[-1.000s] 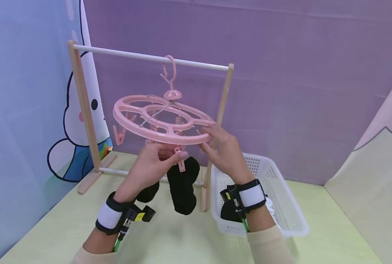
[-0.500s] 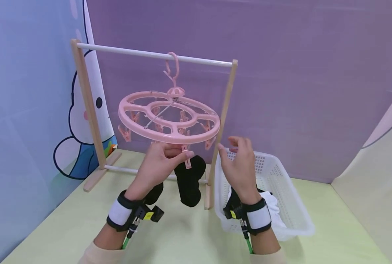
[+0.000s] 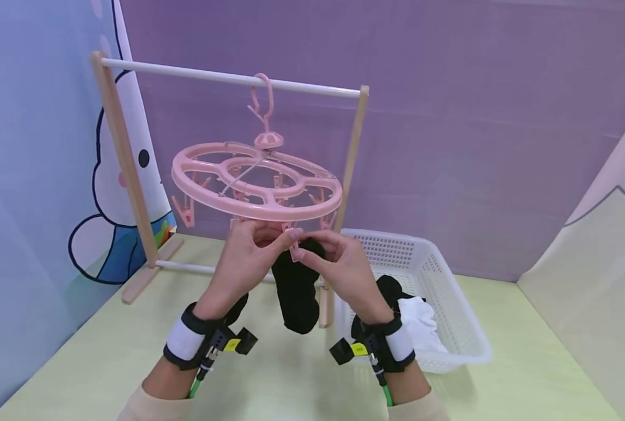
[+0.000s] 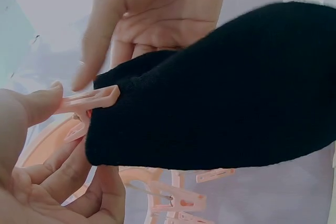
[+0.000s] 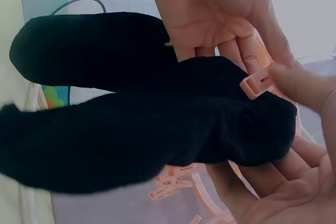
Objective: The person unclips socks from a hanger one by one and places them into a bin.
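Here the black sock (image 3: 294, 289) hangs from a pink clip (image 3: 293, 250) under the front rim of the round pink hanger (image 3: 256, 188) — its top edge caught in the clip. The left hand (image 3: 246, 257) pinches the clip between thumb and fingers; the right hand (image 3: 338, 266) pinches the sock's top beside it. The hanger hooks over the white rail (image 3: 228, 76) — a white basket (image 3: 451, 310) stands to the right.

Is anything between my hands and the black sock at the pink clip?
Nothing visible. Both the left hand and right hand already meet the black sock at the pink clip.
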The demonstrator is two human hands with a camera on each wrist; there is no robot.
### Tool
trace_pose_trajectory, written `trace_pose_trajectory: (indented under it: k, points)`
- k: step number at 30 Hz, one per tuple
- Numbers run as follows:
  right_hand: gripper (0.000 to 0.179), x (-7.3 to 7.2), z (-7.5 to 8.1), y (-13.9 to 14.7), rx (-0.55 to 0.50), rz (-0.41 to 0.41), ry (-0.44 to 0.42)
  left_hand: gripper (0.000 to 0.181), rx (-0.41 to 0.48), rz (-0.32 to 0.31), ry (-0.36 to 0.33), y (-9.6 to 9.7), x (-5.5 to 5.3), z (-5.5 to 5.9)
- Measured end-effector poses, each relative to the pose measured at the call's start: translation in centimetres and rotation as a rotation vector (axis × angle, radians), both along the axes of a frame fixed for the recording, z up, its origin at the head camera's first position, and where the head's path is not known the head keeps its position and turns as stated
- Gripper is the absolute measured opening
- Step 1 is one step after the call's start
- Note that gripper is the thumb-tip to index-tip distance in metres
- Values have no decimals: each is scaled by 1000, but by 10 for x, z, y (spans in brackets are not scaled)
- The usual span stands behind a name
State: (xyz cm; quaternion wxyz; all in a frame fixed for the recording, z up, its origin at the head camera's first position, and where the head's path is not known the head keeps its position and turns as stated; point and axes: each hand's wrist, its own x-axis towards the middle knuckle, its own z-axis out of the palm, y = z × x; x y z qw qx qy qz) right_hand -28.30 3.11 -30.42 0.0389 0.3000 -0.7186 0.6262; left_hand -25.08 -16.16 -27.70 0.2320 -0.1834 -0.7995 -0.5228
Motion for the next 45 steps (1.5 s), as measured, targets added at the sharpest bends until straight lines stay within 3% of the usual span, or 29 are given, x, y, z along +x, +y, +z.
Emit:
trace_pose_trajectory:
  k: [7,18,24,27,31,35,41,45]
  points:
    - [31,-2,0,1,57,-67,-25,17,-36,1,45,1,0,-1]
    - [35,-1,-2,6,102,-14,-35,19,-64,51,65,5,-1,-8]
    - [36,2,2,8,212,-22,-48,18,-66,55,65,5,-1,-7]
    - [22,3,6,13,306,-31,-58,17,-64,64,76,1,2,-5]
    - [9,6,12,29,378,-35,-64,16,-64,65,109,-1,4,-2]
    - [13,9,23,51,349,-54,-47,14,-59,44,141,-2,4,1]
    - [27,10,38,96,250,-177,-28,13,-51,12,158,-3,3,1]
    - [33,7,49,126,267,-253,-1,13,-51,-6,151,-6,3,0]
